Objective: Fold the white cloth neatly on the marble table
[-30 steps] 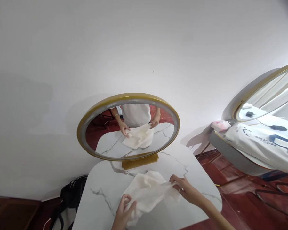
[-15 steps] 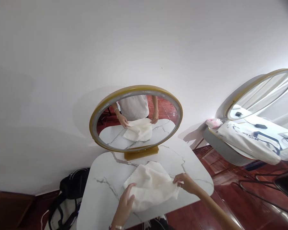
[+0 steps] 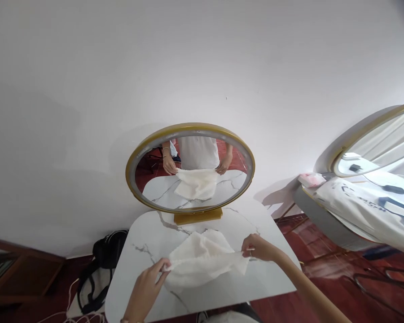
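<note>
A cream-white cloth (image 3: 205,260) lies partly folded on the white marbled table (image 3: 148,229). Its near edge is stretched between my hands. My left hand (image 3: 147,283) pinches the cloth's left corner. At the right corner, my right hand (image 3: 258,247) holds the cloth between thumb and fingers. Behind the cloth stands an oval mirror (image 3: 191,211) with a gold frame, which reflects both hands, the cloth and a light shirt.
A black bag (image 3: 110,249) sits at the left beside the table, with cables below it. To the right, a second table (image 3: 326,229) bears a printed white fabric bag (image 3: 363,206), a pink-white packet (image 3: 311,180) and another mirror (image 3: 340,157).
My left hand has moved left and now pinches the cloth's corner. The cloth's near edge is pulled straighter and slightly raised. The view has shifted a little to the left.
</note>
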Demonstrator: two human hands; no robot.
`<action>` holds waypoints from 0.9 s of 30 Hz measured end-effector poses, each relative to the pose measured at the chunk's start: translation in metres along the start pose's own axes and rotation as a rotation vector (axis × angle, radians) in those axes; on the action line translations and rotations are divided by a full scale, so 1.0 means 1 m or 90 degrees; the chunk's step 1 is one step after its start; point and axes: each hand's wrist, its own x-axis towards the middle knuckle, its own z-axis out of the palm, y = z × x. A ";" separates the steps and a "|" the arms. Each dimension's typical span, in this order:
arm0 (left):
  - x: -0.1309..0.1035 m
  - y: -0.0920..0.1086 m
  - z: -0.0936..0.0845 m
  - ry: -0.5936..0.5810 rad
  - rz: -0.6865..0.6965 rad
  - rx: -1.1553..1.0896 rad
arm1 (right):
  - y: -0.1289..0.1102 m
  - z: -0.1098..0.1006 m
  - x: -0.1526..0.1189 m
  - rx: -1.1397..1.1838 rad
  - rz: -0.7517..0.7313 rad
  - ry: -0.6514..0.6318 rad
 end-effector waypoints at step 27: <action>0.037 0.134 -0.052 0.148 0.219 0.136 | -0.055 0.040 -0.029 0.130 -0.292 0.117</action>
